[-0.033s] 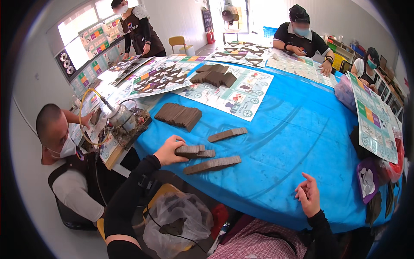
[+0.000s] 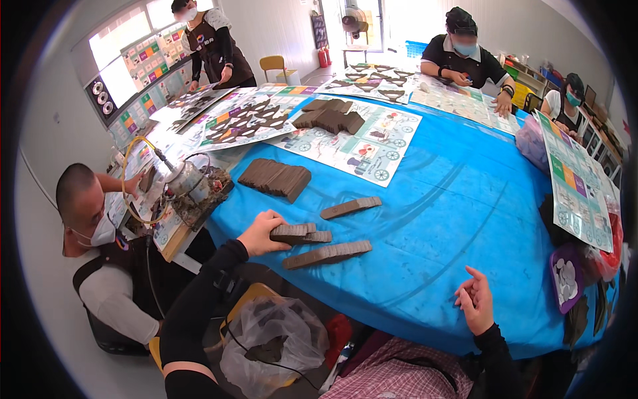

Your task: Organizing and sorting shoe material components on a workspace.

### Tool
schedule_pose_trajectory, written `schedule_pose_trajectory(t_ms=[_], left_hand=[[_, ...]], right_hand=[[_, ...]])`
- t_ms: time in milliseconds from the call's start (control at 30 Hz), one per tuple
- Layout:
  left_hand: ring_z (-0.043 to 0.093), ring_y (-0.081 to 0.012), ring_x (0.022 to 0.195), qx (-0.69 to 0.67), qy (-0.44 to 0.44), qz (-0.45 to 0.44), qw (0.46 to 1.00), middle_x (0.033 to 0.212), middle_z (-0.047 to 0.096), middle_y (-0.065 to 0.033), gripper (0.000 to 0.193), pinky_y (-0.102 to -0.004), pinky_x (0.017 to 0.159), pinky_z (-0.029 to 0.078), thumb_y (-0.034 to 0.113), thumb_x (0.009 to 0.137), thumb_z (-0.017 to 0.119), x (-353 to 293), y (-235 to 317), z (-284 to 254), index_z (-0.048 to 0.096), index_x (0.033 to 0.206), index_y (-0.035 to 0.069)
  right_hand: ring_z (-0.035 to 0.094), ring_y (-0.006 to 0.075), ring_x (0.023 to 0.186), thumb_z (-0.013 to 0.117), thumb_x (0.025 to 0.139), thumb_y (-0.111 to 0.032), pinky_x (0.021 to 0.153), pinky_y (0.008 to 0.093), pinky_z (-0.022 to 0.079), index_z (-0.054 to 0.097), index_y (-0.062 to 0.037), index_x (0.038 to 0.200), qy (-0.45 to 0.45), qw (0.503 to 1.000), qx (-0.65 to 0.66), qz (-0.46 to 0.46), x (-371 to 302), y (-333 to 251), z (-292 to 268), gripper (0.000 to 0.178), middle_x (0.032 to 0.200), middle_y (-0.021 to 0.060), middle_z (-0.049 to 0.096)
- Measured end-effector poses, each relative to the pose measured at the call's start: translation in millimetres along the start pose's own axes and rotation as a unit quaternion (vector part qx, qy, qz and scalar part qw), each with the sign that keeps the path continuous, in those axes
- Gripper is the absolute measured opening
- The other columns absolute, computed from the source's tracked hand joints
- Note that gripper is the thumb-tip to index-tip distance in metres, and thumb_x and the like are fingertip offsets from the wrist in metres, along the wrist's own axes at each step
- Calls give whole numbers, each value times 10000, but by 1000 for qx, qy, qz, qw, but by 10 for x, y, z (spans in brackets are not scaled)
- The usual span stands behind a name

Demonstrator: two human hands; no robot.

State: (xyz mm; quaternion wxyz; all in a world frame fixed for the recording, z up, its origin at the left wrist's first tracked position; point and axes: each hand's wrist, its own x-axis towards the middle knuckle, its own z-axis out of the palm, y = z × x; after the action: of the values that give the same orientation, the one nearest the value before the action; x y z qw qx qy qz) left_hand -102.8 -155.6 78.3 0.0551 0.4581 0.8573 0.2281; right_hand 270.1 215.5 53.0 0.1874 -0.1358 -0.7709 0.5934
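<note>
My left hand grips the left end of a short row of thin brown pieces, packed face to face on the blue-covered table. The fingers lie on its far side and the thumb on its near side. Just nearer me runs a longer brown row, and beyond it to the right lies a slim row. A wide brown stack sits farther back. Over the table's near right part my right hand is held with its index finger out and other fingers loosely bent; no object shows in it.
Brown cut-outs are piled on a printed sheet. A machine with a yellow hose stands left, beside a masked co-worker. A purple tray is at the right edge; a plastic bag sits below the table.
The co-worker at the left has shifted slightly, head lowered a little. My hands and the brown rows stay in place.
</note>
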Motion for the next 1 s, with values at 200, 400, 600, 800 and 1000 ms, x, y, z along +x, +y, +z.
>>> schedule_pose_trajectory(t_ms=[200,400,600,800,1000], left_hand=[[527,-310,951,-6,-20,2,1000,966,549,-107,427,-370,829,440,290,727,777,41,89,2,609,1049,66],[603,-233,849,-83,24,-95,992,915,616,-124,447,-347,759,477,289,758,759,50,105,-35,594,1058,2],[553,-66,697,-223,70,-153,960,823,616,-19,443,-254,624,463,314,792,761,207,505,-454,609,1051,-12],[530,-39,759,-314,102,-101,939,872,609,16,425,-213,678,451,251,813,755,484,1273,-364,593,1102,-16],[533,-54,797,-446,26,-95,890,886,603,4,404,-219,708,457,218,824,747,624,2287,167,581,1113,-11]], right_hand=[[549,102,700,520,915,-52,634,241,473,347,5,1353,6,1000,-2,-6,8,-3,10,475,885,89,554],[553,102,727,519,912,-44,655,247,482,355,10,1347,-4,999,35,1,33,-41,3,468,923,100,555],[539,114,847,547,885,-23,754,265,471,389,-19,1342,33,981,-58,-180,283,-417,164,485,1059,97,532],[499,270,1175,624,849,-80,933,364,445,304,-27,1422,36,957,-92,-272,923,-715,925,659,1335,174,442],[420,281,1287,629,869,-114,964,386,445,247,11,1434,-59,972,91,-210,1001,-797,904,693,1361,187,411]])
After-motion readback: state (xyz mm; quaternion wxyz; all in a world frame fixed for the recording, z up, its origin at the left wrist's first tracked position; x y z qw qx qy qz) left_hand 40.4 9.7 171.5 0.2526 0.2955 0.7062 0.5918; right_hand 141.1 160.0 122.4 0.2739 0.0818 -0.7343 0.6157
